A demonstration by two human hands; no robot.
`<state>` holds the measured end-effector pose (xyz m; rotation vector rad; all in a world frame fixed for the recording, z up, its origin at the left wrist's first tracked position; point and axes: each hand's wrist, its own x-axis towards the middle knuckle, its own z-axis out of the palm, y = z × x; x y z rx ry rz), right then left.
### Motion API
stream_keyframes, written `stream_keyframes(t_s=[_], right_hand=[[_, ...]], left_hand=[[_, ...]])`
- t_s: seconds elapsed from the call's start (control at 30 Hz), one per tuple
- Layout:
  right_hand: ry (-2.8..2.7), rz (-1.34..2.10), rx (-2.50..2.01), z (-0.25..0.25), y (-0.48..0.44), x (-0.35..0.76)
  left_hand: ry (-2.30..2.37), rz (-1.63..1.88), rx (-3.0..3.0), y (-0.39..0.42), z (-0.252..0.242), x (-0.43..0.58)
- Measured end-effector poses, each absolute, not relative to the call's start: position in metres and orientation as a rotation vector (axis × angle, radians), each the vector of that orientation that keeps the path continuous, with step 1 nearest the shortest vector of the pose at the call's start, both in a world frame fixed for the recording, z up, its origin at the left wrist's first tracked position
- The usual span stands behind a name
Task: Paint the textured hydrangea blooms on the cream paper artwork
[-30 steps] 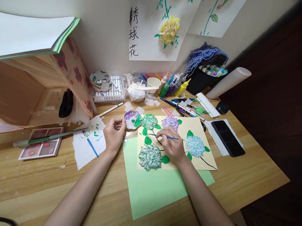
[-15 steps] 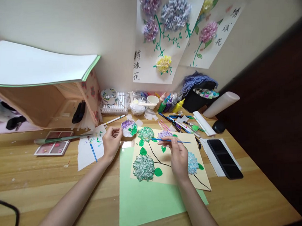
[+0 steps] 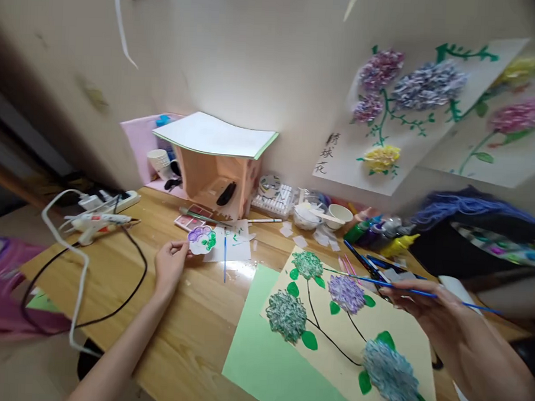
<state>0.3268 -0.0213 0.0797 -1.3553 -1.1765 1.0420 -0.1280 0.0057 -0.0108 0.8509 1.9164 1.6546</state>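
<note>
Wooden surface (image 3: 179, 338), flower picture (image 3: 337, 323) at 5 o'clock. Left grip (image 3: 169, 268) pinches palette (image 3: 200, 240), now shifted off to the picture's 10 o'clock by paint-dabbed paper (image 3: 241, 249). Right grip (image 3: 444, 314) holds brush (image 3: 374, 281), now raised, 2 o'clock. Painting seemingly paused.

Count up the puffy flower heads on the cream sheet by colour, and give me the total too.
Green flower heads: 2
Purple flower head: 1
Blue flower head: 1
Total: 4
</note>
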Motion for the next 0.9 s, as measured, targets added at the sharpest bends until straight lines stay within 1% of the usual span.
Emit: stream_keyframes(t_s=[0.1, 0.17, 0.3, 0.37, 0.43, 0.53, 0.6, 0.7, 0.9], right_hand=[[-1.510, 1.154, -1.375, 0.093, 0.005, 0.305], [-1.776, 1.137, -1.299, 0.099, 0.020, 0.279], [-2.116, 0.921, -0.995, 0.090, 0.039, 0.215], [-2.293, 0.705, -0.864, 0.076, 0.045, 0.188], [-2.456, 0.515, -0.676, 0.061, 0.050, 0.167], [-2.619, 0.394, -0.491, 0.045, 0.054, 0.147], [-2.672, 0.382, -0.478, 0.039, 0.057, 0.141], [-2.716, 0.452, -0.544, 0.033, 0.062, 0.139], [-2.768, 0.616, -0.667, 0.034, 0.070, 0.141]], left_hand=[[1.996, 1.601, 0.822, -0.001, -0.028, -0.131], [2.046, 1.541, 0.830, -0.001, -0.036, -0.132], [2.151, 1.457, 0.937, -0.001, -0.039, -0.136], [2.217, 1.458, 1.040, -0.003, -0.036, -0.136], [2.280, 1.486, 1.186, -0.006, -0.030, -0.132], [2.243, 1.483, 1.527, -0.009, -0.023, -0.114], [2.104, 1.386, 1.791, -0.011, -0.021, -0.098], [1.933, 1.192, 2.050, -0.012, -0.025, -0.080], [1.950, 0.909, 2.196, -0.011, -0.036, -0.078]])
